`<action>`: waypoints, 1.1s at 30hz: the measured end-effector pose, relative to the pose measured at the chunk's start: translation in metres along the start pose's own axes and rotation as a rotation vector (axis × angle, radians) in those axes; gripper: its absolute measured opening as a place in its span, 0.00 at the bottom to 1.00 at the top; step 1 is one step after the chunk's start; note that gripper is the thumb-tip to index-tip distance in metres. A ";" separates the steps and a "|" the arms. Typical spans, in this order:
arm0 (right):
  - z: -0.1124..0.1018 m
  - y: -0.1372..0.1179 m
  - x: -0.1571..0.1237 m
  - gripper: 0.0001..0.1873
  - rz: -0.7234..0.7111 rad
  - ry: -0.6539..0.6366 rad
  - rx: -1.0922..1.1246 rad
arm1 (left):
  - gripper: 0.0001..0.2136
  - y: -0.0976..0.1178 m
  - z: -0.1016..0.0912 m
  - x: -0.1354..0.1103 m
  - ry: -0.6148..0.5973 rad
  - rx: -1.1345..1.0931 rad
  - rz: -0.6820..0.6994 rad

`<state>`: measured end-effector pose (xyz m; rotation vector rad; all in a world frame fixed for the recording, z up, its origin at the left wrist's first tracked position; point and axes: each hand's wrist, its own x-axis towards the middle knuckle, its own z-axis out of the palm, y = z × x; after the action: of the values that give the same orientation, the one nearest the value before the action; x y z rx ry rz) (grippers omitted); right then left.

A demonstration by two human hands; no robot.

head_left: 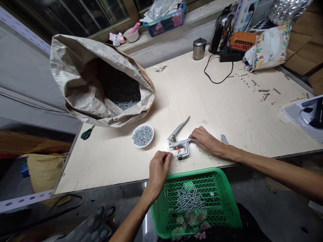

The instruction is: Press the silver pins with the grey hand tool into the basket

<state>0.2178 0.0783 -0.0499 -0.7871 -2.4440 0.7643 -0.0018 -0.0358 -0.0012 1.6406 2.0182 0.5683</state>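
A metal hand press tool [179, 141] lies on the pale wooden table [227, 107], its upper lever raised. My right hand [205, 140] rests on the tool's lower handle, fingers curled over it. My left hand [158, 168] sits just left of the tool's jaw with its fingertips pinched together; what they hold is too small to make out. A small white dish [142, 135] of metal pieces stands to the left. A green plastic basket [195, 201] with several small metal cylinders sits in front of the table edge, below my hands.
A large open paper sack [101, 84] of small metal parts stands at the back left. Green-handled scissors [87, 133] lie at the left table edge. A kettle [223, 28], a steel cup [199, 48], a black cable [217, 72] and scattered bits occupy the far right.
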 end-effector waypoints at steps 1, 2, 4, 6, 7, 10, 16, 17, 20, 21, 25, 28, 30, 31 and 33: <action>-0.003 0.000 0.001 0.11 0.015 0.032 0.014 | 0.07 0.003 0.007 0.003 -0.020 0.048 0.046; -0.005 0.001 0.002 0.10 0.027 0.061 0.020 | 0.06 0.007 0.013 0.006 -0.035 0.113 0.087; -0.010 0.003 0.003 0.10 0.049 0.108 0.018 | 0.04 0.013 0.023 0.014 -0.053 0.270 0.134; -0.013 0.004 0.004 0.11 0.058 0.141 0.008 | 0.04 0.018 0.025 0.016 -0.062 0.395 0.145; -0.013 0.005 0.004 0.11 0.060 0.151 0.003 | 0.05 0.020 0.023 0.013 -0.063 0.420 0.157; -0.010 0.006 0.004 0.12 0.057 0.155 -0.004 | 0.07 0.025 0.008 -0.017 -0.083 0.355 0.260; 0.006 0.001 0.001 0.15 0.033 0.085 -0.009 | 0.07 0.013 -0.036 -0.044 -0.120 0.205 0.302; 0.007 0.000 0.001 0.15 0.024 0.079 -0.022 | 0.09 0.006 -0.044 -0.030 -0.037 0.227 0.263; 0.011 0.000 0.001 0.15 0.006 0.075 -0.050 | 0.09 -0.018 -0.061 0.027 0.214 0.364 0.152; 0.011 0.000 0.001 0.15 0.005 0.074 -0.053 | 0.08 -0.025 -0.064 0.047 0.257 0.414 0.127; 0.017 0.005 -0.001 0.14 0.004 0.100 -0.048 | 0.08 -0.039 -0.069 0.099 0.266 0.605 0.099; 0.021 0.008 -0.003 0.15 0.010 0.111 -0.036 | 0.07 -0.041 -0.066 0.110 0.238 0.695 0.138; 0.022 0.008 -0.003 0.15 0.015 0.105 -0.033 | 0.09 -0.043 -0.063 0.110 0.227 0.733 0.179; 0.022 0.008 -0.003 0.15 0.015 0.109 -0.036 | 0.10 -0.045 -0.062 0.109 0.224 0.746 0.206; 0.020 0.007 -0.002 0.15 0.008 0.112 -0.047 | 0.11 -0.048 -0.061 0.107 0.214 0.756 0.263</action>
<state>0.2106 0.0748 -0.0696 -0.8351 -2.3683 0.6497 -0.0942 0.0578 0.0081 2.3871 2.3550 0.0405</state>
